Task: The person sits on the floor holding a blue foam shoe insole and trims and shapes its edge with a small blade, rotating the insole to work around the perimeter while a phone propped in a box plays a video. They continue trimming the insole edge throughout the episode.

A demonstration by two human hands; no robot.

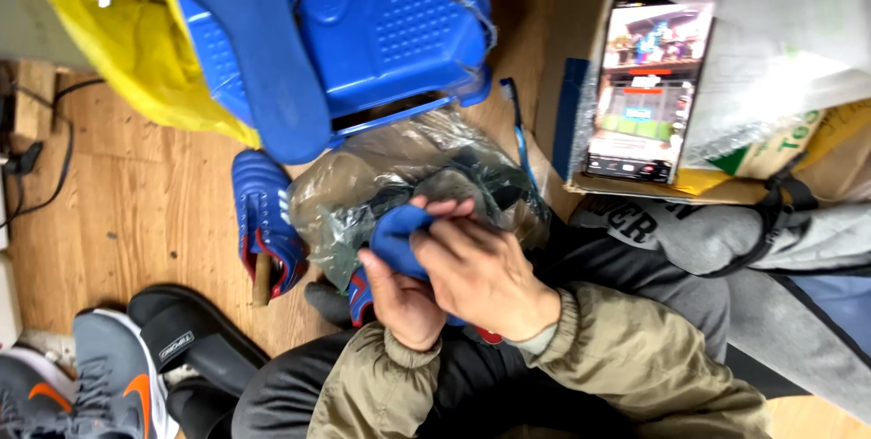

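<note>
My left hand (399, 303) grips a blue shoe with red trim (392, 238) from below, over my lap. My right hand (476, 267) lies on top of the same shoe, fingers curled over its blue upper. Much of the shoe is hidden under both hands. A crumpled clear plastic bag (399, 171) sits right behind the shoe, touching it. A second matching blue and red shoe (265, 221) rests on the wooden floor to the left, toe pointing away.
A blue plastic stool (390, 22) and a yellow bag (127, 40) stand at the back. A phone with a lit screen (646, 85) leans on a cardboard box at right. Grey sneakers (109, 375) and a black slide sandal (181, 335) lie lower left. Cables run at far left.
</note>
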